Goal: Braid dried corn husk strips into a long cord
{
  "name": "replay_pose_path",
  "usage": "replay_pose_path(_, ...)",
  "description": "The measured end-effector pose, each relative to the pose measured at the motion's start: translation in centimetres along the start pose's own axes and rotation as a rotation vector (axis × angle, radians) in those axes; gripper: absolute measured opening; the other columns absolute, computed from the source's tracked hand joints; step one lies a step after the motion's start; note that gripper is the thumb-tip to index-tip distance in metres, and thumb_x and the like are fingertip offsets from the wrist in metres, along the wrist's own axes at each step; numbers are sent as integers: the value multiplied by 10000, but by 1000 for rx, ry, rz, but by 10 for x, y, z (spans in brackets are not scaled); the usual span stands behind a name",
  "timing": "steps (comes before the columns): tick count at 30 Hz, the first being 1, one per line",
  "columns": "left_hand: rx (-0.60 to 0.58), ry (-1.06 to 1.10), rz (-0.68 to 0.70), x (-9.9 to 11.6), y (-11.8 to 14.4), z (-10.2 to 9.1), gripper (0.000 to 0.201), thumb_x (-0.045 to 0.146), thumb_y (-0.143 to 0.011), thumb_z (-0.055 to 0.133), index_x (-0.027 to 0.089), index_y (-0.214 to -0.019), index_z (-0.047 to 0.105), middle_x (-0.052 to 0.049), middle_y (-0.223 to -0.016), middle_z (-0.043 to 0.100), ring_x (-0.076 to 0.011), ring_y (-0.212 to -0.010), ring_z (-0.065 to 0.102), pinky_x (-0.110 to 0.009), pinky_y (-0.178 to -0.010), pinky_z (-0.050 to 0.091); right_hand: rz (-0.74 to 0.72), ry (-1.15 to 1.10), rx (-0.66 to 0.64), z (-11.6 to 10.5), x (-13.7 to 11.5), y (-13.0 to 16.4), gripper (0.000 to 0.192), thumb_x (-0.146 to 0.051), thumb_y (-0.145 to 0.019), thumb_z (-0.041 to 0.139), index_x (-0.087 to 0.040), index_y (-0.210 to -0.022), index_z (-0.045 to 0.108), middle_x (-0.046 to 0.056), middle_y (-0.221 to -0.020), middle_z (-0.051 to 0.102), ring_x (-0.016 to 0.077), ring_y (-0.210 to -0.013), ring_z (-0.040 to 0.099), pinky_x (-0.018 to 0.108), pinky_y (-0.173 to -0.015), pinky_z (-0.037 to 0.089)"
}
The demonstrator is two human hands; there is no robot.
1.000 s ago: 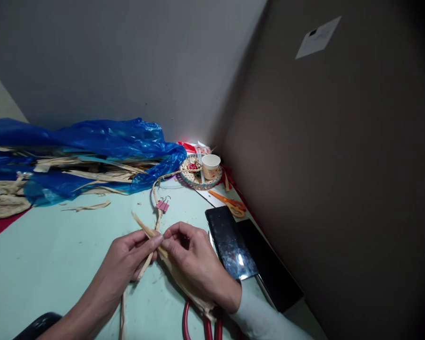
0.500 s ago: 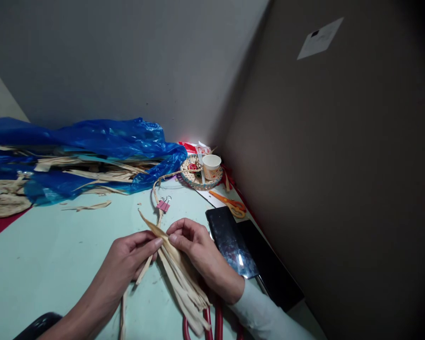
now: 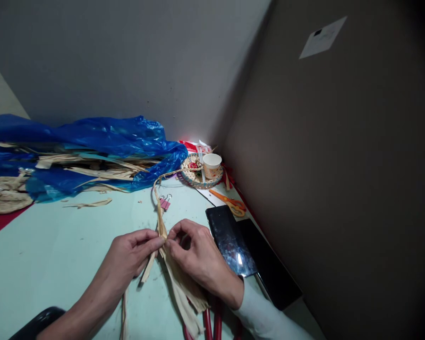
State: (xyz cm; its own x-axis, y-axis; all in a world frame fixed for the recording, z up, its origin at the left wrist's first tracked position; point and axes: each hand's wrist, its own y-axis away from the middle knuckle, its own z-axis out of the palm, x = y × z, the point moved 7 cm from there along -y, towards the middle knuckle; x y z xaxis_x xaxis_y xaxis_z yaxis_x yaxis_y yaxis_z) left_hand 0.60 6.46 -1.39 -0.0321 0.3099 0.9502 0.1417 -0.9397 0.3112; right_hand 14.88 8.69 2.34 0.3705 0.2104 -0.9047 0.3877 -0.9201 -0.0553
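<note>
Near the table's middle my left hand pinches dried, straw-coloured husk strips between thumb and forefinger. Right beside it, the thumb and fingertips of my right hand are closed on the same strips. Their wide ends fan out below my hands toward the front. A thin twisted husk cord leads from the pinched spot up past a pink binder clip to a woven plate. Whether the clip grips the cord is unclear. Another narrow strip hangs under my left fingers.
Behind, a blue plastic bag holds more husk strips. A paper cup stands on the plate. Orange-handled scissors, a phone and a dark flat object lie right. Red handles show at the front. A partition rises at right.
The husk's upper tip, which stuck out up and left, now lies along the cord. The fanned strips look narrower and folded together. Both hands stay in nearly the same place.
</note>
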Motion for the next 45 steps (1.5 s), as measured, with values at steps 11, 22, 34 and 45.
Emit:
replay_pose_path(11, -16, -20, -53, -17, -4, -5, 360, 483, -538, 832, 175, -632, 672, 92, -472, 439, -58, -444, 287, -184, -459, 185, 74, -249, -48, 6, 19, -7, 91, -244, -791, 616, -154, -781, 616, -21, -663, 541, 116, -619, 457, 244, -589, 356)
replay_pose_path(22, -50, -66, 33, -13, -3, -5, 299, 453, -631, 801, 195, -675, 658, 68, -549, 496, -90, -486, 360, -196, -459, 252, 137, -455, -58, -2, 22, -8, 179, -300, -750, 671, -161, -763, 560, -52, -629, 492, 94, -590, 424, 224, -577, 335)
replay_pose_path(34, -97, 14, 19, -5, 3, 2, 220, 332, -607, 825, 185, -675, 677, 51, -590, 606, -111, -551, 518, -186, -503, 392, -16, -306, -37, 3, 13, -3, 154, -210, -794, 623, -189, -921, 538, -42, -701, 547, 108, -622, 510, 230, -591, 400)
replay_pose_path(45, -105, 42, 0, -5, 4, 2, 294, 334, -565, 869, 186, -793, 754, 7, -691, 753, -170, -679, 652, -228, -646, 501, -67, -152, 10, 5, 7, -1, 154, -191, -802, 610, -185, -946, 557, -24, -771, 578, 123, -679, 551, 246, -659, 454)
